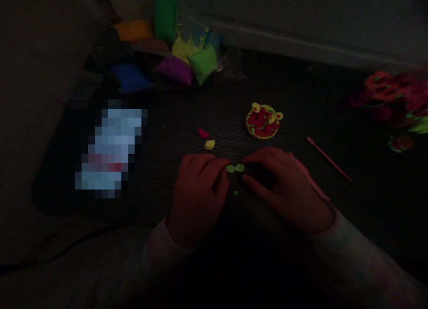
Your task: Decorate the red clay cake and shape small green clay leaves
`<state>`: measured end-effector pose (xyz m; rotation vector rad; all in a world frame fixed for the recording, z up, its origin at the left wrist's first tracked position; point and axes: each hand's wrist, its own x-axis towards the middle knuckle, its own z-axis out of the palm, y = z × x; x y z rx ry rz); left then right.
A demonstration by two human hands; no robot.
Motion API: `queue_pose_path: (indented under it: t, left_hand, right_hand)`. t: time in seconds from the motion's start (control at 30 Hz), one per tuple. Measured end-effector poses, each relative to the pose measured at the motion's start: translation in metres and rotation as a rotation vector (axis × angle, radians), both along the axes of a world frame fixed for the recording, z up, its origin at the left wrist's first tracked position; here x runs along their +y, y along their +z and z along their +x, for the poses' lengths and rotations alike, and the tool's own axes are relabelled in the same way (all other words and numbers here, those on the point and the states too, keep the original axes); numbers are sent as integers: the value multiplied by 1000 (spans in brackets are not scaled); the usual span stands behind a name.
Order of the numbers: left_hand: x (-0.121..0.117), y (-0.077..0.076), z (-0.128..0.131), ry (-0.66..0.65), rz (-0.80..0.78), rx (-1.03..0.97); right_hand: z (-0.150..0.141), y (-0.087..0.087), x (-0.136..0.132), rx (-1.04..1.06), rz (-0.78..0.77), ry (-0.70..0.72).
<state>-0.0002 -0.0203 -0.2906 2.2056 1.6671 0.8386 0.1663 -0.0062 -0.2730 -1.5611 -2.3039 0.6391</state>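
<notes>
Two small flat light green clay ovals (240,167), joined end to end like a pair of leaves, lie in front of me between my hands. My left hand (200,193) has its fingers closed at their left end. At the right end, my right hand (284,184) is open, with thumb and forefinger apart beside the clay. A tiny green clay scrap (236,192) lies just below. Beyond my left hand sit a yellow clay lump (209,144) and a red clay piece (203,133). Past my right hand stands a small round yellow-rimmed clay dish (246,127) filled with red pieces.
A pink modelling tool (329,158) lies at right, and another pink strip (310,179) is partly under my right hand. A lit phone (112,148), blurred out, is at left. Bags of coloured clay (175,70) lie behind; colourful clay shapes (397,95) are far right. The scene is dark.
</notes>
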Motion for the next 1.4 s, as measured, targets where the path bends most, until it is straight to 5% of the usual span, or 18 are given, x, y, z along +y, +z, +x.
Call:
queue_pose_path:
  t: [0.43,1.4]
  left_hand:
    - [1,1,4,-43,-101,72]
    - [1,-1,3,-112,-68,94]
  right_hand:
    - [-4,-3,-1,-63,34,3]
    - [-9,3,5,-77,-25,-17]
